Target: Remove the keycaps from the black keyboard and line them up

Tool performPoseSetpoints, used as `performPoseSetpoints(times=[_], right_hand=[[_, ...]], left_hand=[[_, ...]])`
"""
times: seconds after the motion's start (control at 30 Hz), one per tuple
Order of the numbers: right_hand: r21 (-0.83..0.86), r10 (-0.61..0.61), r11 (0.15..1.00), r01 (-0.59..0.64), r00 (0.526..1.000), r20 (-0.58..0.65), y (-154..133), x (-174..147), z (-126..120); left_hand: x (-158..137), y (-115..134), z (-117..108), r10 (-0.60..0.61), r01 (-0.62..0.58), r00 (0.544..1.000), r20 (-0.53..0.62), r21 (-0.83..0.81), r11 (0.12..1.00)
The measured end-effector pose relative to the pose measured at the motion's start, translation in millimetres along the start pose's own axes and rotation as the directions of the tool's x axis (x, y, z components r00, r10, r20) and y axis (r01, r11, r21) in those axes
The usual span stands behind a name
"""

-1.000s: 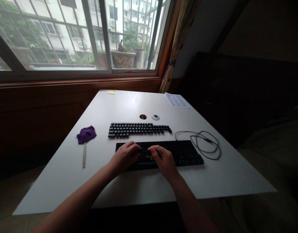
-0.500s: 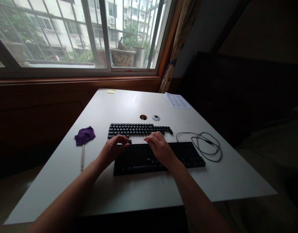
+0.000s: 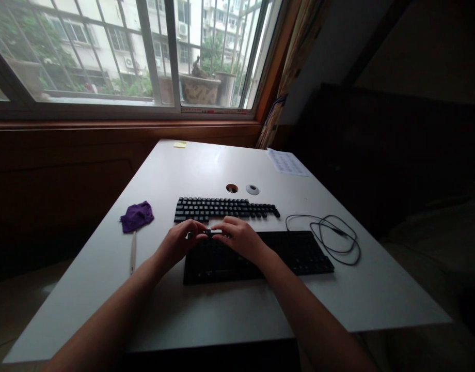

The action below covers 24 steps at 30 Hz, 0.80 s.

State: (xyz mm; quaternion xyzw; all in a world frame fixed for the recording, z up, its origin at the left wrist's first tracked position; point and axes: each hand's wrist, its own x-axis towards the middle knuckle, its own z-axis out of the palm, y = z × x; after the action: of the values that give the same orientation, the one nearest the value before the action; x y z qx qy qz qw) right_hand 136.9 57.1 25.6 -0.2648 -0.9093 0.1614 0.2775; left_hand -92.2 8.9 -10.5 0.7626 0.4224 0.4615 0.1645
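A small black keycap (image 3: 208,233) is pinched between the thumb and fingers of my left hand (image 3: 179,240), just above the back edge of the black keyboard (image 3: 295,253). My right hand (image 3: 243,240) meets it from the other side, its thumb and fingertips closed at the keycap. Both hands hover over the keyboard's left half and cover part of it. Dark details of the keyboard's surface are hard to make out. Behind the hands, loose black keycaps (image 3: 210,206) lie in tight rows on the white table.
A purple cloth (image 3: 137,217) and a thin pale-handled tool (image 3: 133,253) lie at the left. At the right is a coiled black cable (image 3: 338,232). Farther back are a round hole (image 3: 232,188), a grey ring cover (image 3: 253,189), a printed sheet (image 3: 287,162) and yellow sticky notes (image 3: 179,145).
My right hand has moved left, and its fingers have come together at the keycap in my left hand. The view has shifted slightly.
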Motion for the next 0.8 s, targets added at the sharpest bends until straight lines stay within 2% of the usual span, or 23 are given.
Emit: performPoseSetpoints(times=[0.47, 0.63, 0.8], right_hand=[[-0.080, 0.046, 0.996, -0.042, 0.998, 0.048, 0.5, 4.6, 4.8], [-0.168, 0.150, 0.976, -0.141, 0.988, 0.043, 14.9, 11.1, 4.6], [-0.301, 0.242, 0.932, -0.202, 0.965, 0.102, 24.9, 15.7, 8.7]], left_hand=[[1.8, 0.5, 2.1, 0.007, -0.007, 1.000, -0.007, 0.009, 1.000], [1.5, -0.5, -1.5, -0.011, 0.016, 0.998, -0.061, 0.069, 0.997], [0.3, -0.1, -4.8, -0.042, 0.053, 0.996, -0.078, 0.142, 0.988]])
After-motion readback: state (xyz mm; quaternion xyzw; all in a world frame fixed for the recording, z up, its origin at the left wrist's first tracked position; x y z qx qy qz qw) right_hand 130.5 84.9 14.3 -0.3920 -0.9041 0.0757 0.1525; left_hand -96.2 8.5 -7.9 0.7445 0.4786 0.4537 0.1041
